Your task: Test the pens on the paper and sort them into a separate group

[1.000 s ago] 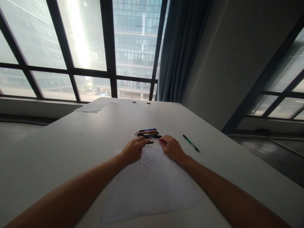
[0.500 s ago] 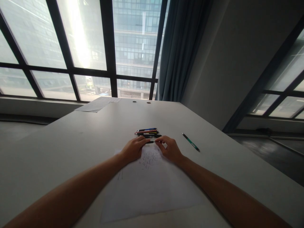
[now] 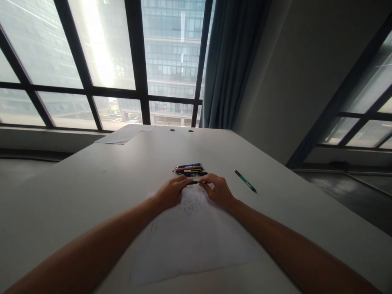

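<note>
Between my hands is a dark pen (image 3: 192,182), lying roughly level above the far end of a sheet of white paper (image 3: 196,245). My left hand (image 3: 172,192) is closed around the pen's left part. With thumb and fingertips my right hand (image 3: 219,191) pinches at its light right end; whether a separate small piece is in that pinch I cannot make out. Scribbled lines cover the paper just below the hands. Right behind the fingers lies a bunch of several pens (image 3: 188,168) in black, blue, orange and yellow.
A green and black pen (image 3: 245,180) lies by itself to the right on the white table (image 3: 122,175). More paper sheets (image 3: 118,136) rest at the far left corner. Two dark round discs (image 3: 181,130) are at the table's far edge, before windows and a curtain (image 3: 231,69).
Both hands keep their hold on the pen, with a slightly wider light part showing beside the right fingertips. The whole view has shifted a little.
</note>
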### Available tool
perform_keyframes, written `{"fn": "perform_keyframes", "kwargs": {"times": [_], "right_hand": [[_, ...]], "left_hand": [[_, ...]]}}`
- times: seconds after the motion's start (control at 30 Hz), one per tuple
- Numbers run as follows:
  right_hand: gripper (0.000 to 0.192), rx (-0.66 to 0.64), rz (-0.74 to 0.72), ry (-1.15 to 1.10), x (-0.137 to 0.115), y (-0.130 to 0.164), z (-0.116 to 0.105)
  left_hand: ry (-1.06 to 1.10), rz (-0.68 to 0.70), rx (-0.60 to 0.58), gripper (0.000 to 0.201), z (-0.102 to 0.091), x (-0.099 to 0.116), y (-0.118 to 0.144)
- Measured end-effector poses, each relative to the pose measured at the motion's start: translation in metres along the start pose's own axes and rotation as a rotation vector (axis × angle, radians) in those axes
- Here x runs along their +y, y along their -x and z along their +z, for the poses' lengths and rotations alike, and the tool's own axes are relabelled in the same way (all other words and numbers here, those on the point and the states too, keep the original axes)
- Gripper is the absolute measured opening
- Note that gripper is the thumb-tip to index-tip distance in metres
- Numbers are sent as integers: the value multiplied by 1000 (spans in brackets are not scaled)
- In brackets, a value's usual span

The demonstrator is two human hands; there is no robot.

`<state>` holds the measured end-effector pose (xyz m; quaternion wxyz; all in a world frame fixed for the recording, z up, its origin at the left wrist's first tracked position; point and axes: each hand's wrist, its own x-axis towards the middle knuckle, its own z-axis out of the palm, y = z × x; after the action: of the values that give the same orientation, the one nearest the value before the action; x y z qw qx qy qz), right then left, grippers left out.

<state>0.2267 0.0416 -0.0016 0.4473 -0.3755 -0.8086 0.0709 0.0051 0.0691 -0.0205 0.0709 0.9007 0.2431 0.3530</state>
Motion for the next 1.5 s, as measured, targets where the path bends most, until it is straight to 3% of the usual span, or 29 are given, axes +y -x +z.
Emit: {"fn": "perform_keyframes", "kwargs": {"times": [0.17, 0.33, 0.57, 1.5], "right_hand": [[14, -23, 28, 73, 1, 1, 2], [32, -108, 49, 223, 2, 1, 3], [16, -134, 44, 177, -1, 1, 1], [23, -176, -69, 310, -4, -1, -1]], "left_hand": [[-4, 4, -16, 55, -1, 0, 1], [-6, 32, -22, 57, -2, 0, 1], [3, 41, -14, 59, -2, -1, 1], [-35, 42, -54, 57, -3, 3, 0]]}}
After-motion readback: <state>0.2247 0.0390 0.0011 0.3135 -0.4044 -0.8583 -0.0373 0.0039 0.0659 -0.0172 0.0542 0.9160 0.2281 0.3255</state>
